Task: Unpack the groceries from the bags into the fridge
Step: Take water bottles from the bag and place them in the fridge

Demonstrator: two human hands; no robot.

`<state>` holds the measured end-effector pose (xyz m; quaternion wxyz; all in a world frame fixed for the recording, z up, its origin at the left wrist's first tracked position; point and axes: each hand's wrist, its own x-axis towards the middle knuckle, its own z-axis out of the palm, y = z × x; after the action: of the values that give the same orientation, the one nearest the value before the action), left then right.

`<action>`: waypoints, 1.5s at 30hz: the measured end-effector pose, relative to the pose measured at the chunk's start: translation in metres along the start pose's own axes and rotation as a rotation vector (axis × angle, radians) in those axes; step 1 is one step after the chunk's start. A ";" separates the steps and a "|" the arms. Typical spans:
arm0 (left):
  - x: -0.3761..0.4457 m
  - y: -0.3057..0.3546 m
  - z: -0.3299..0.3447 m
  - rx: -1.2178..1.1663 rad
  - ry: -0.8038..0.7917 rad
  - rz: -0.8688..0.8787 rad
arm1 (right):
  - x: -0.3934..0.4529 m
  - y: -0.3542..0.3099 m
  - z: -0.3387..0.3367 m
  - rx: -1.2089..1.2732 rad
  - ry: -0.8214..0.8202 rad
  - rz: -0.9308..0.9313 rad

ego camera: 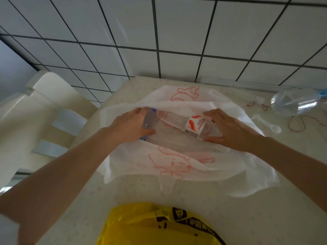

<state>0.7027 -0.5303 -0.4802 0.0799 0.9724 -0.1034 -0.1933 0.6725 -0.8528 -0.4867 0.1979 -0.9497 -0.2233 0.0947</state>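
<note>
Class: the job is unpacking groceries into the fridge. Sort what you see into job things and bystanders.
Job: white bag; labelled bottle gripped by right hand; clear bottle gripped by left hand; yellow bag.
Bystanders: empty bottle; plastic spoon; red string; chair.

Both forearms are bare to the hands, left (131, 123) and right (228, 129), no sleeves or jewellery showing.

Home kitchen or dining corner: white tiled wall (177, 32) filling upper frame, plastic chair (35, 106) standing left, table (265, 218) lying below.
</note>
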 end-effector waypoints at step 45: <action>-0.090 0.056 0.025 -0.926 0.333 -0.025 | -0.002 -0.116 -0.009 0.543 0.418 0.215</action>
<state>0.6024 -0.5662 -0.4602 0.5170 0.8535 0.0193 -0.0617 0.6284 -0.7614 -0.4295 0.4734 -0.8794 -0.0436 -0.0254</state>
